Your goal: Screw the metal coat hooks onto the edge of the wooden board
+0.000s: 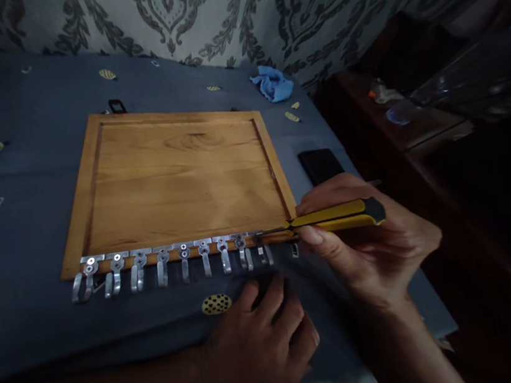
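Observation:
My right hand (375,238) is closed around a screwdriver (334,215) with a yellow and black handle. The screwdriver lies nearly level, its shaft pointing left and its tip at the rightmost metal hook (261,247). A row of several silver hooks (185,260) runs along the near edge of a framed wooden board (179,182), which rests flat. Screw heads show on many of the hooks. Just below the right end of that row, my left hand (274,333) rests palm down on the cloth, fingers loosely bent and a little apart, holding nothing.
Under the board is a dark blue patterned cloth (22,247). Behind the board's right corner lies a crumpled blue cloth (273,83). A dark flat object (320,166) sits near my right hand. A dark hanger loop (117,106) sticks out at the board's far edge. Dark furniture (396,116) stands right.

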Motion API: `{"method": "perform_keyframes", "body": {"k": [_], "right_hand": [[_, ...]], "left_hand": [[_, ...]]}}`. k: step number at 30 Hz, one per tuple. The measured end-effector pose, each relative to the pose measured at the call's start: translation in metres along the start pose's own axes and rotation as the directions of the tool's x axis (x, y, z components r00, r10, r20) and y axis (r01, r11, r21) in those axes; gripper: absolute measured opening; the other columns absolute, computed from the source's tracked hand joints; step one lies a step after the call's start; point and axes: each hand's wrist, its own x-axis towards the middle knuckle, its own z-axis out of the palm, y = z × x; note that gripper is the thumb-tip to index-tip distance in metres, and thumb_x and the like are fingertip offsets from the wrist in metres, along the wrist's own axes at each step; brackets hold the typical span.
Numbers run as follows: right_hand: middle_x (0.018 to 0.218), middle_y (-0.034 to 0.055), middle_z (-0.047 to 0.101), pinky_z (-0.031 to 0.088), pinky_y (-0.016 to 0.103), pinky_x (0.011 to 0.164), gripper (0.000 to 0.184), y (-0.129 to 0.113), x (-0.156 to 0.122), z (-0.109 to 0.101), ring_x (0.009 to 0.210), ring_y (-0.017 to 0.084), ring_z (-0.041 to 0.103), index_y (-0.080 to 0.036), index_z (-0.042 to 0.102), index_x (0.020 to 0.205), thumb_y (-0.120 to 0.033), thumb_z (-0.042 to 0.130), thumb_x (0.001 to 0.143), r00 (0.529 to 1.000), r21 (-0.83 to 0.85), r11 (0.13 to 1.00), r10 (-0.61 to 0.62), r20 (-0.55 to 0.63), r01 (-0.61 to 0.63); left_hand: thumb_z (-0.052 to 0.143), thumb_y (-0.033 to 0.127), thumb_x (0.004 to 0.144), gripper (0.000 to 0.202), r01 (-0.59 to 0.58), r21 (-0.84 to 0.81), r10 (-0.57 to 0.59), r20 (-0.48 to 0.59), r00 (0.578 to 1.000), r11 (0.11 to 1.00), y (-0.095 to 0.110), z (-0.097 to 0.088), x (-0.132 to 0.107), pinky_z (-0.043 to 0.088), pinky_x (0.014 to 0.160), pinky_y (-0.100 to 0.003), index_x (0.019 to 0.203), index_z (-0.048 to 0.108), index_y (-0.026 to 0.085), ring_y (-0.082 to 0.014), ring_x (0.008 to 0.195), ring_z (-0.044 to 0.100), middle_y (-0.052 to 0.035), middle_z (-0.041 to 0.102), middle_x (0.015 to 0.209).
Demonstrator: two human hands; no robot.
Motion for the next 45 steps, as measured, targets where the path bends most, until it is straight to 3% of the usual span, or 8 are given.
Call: {"method": "perform_keyframes", "body": {"k": [5,11,14,18,29,45], "right_hand": [[0.073,0.0007,0.068,0.047,0.038,0.055,0.011,0.0004,0.0007,0.0007,0.064,0.02,0.059,-0.025,0.071,0.085,-0.017,0.078,0.08,1.0,0.003,1.0,-0.005,-0.012,0.005],[0.07,0.0011,0.064,0.045,0.036,0.048,0.008,-0.0008,-0.0035,0.0013,0.056,0.018,0.056,-0.024,0.068,0.079,-0.024,0.074,0.084,0.959,-0.006,0.997,0.066,-0.275,-0.071],[0.071,0.0005,0.064,0.043,0.034,0.043,0.01,-0.0008,-0.0049,0.0015,0.052,0.015,0.055,-0.023,0.067,0.078,-0.021,0.074,0.083,0.968,0.004,0.995,0.096,-0.232,-0.097],[0.073,0.0013,0.064,0.049,0.036,0.049,0.011,0.0005,-0.005,0.0019,0.06,0.018,0.06,-0.023,0.066,0.079,-0.017,0.074,0.083,0.983,-0.001,0.997,0.074,-0.17,-0.075],[0.073,0.0003,0.064,0.049,0.037,0.053,0.013,0.0004,-0.0019,0.008,0.06,0.017,0.059,-0.024,0.064,0.079,-0.017,0.075,0.082,0.984,-0.015,0.997,0.073,-0.162,-0.076],[0.064,-0.002,0.059,0.043,0.036,0.053,0.015,0.0016,0.0013,0.0041,0.058,0.016,0.055,-0.023,0.061,0.08,-0.013,0.071,0.085,0.992,-0.082,0.994,-0.082,-0.096,0.074]], "left_hand": [[0.056,0.046,0.097,0.032,-0.012,-0.003,0.012,0.023,1.0,1.0,-0.0011,-0.0006,0.0002,0.04,0.093,-0.042,0.109,0.065,0.017,-0.0286,0.118,0.06,-0.0113,0.07,0.12],[0.058,0.047,0.096,0.034,-0.02,-0.007,0.021,0.043,0.999,1.0,-0.0009,-0.001,0.0008,0.042,0.092,-0.042,0.109,0.064,0.016,-0.0285,0.118,0.061,-0.0115,0.071,0.12],[0.059,0.048,0.096,0.034,-0.009,-0.009,0.009,0.029,1.0,1.0,-0.0007,-0.0003,0.0008,0.042,0.092,-0.041,0.108,0.065,0.017,-0.0277,0.117,0.062,-0.0096,0.072,0.118],[0.058,0.049,0.096,0.035,-0.012,-0.001,0.012,0.034,0.999,1.0,-0.0012,0.0016,0.0002,0.04,0.093,-0.042,0.109,0.064,0.017,-0.028,0.118,0.061,-0.01,0.071,0.119],[0.057,0.047,0.097,0.033,-0.012,-0.016,0.012,0.02,1.0,1.0,-0.0008,-0.0005,-0.0003,0.039,0.094,-0.043,0.109,0.064,0.017,-0.028,0.118,0.061,-0.0088,0.071,0.119],[0.059,0.048,0.097,0.032,0.009,-0.011,-0.009,0.018,1.0,1.0,-0.0008,-0.003,0.0013,0.04,0.094,-0.041,0.108,0.064,0.019,-0.0263,0.118,0.061,-0.0067,0.073,0.119]]}}
